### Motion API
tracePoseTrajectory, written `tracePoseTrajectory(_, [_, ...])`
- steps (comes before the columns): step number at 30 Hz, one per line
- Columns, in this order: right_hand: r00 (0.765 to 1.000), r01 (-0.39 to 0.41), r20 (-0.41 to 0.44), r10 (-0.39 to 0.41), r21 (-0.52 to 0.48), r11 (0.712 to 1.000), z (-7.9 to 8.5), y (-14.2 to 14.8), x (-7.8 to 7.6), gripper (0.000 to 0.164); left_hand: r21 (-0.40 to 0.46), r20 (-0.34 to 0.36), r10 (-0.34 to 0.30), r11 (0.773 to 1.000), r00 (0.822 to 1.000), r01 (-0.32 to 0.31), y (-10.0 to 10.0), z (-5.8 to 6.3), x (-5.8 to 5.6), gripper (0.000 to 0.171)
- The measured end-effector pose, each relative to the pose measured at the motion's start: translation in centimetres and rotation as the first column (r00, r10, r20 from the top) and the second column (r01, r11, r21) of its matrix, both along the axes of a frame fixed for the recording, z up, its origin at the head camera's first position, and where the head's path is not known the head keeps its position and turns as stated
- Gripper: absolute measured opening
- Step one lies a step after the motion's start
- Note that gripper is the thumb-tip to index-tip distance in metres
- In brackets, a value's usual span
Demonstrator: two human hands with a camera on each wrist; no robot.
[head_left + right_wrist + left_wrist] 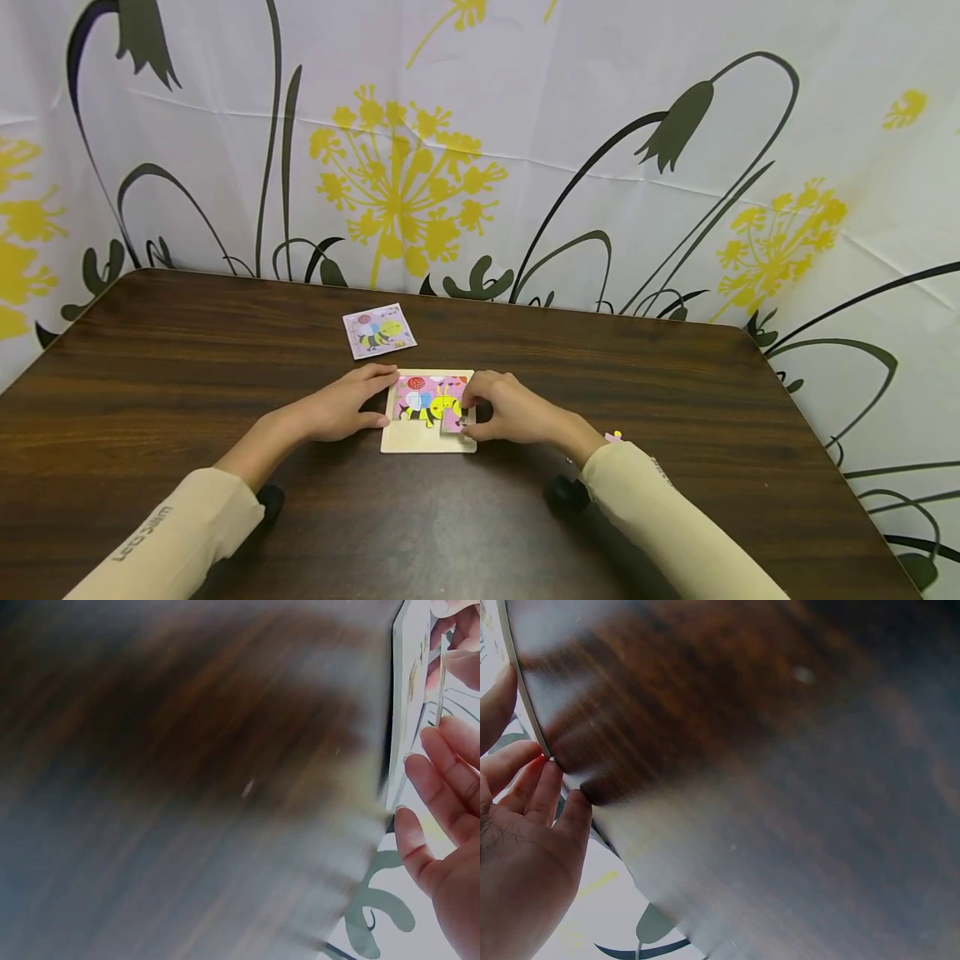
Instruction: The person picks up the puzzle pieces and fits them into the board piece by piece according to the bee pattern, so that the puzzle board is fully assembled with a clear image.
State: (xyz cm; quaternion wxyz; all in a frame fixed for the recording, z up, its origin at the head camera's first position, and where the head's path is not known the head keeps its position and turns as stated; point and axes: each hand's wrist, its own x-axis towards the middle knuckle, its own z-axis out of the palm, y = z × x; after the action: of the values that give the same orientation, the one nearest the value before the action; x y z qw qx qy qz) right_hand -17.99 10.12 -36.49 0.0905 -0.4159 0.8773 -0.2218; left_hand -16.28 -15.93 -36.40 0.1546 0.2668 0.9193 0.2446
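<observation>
A light wooden puzzle board (412, 440) lies on the table, its upper part filled with pieces that form a bee picture (420, 400) on pink. My left hand (341, 407) touches the board's left side, thumb and fingers spread along the edge. In the left wrist view, the left fingers (547, 780) are fairly straight against that edge. Between thumb and index finger my right hand (517, 408) pinches a pink puzzle piece (453, 420), tilted over the board's lower right. The thin piece (441, 682) appears edge-on in the right wrist view.
A square bee picture card (379, 331) lies behind the board. Beside the right sleeve, another puzzle piece (613, 437) is partly hidden. The dark wooden table (225, 358) ends at a flower-patterned cloth (570, 100).
</observation>
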Motion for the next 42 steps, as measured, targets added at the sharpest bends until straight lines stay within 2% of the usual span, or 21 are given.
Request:
tracePoseTrajectory(5, [0.999,-0.042,-0.008,0.042,-0.026,0.999,-0.1,-1.3,-0.1,0.019,0.003,-0.012,-0.006,1.000,1.000,0.006,0.0,0.0,0.0,0.061])
tracePoseTrajectory(17, [0.994,-0.096,-0.048,0.096,0.005,0.995,-0.1,-4.3,0.0,0.020,0.016,-0.015,-0.018,1.000,1.000,0.018,-0.1,0.0,-0.1,0.060])
tracePoseTrajectory(32, [0.995,-0.054,-0.076,0.061,0.095,0.994,-0.2,-6.0,0.5,0.022,0.042,-0.018,-0.026,0.999,0.999,0.027,-0.3,-0.3,-0.2,0.060])
tracePoseTrajectory(42, [0.996,-0.034,-0.079,0.043,0.108,0.994,-0.4,-6.1,0.6,0.022,0.044,-0.025,-0.027,0.999,0.999,0.028,-0.3,-0.2,-0.1,0.060])
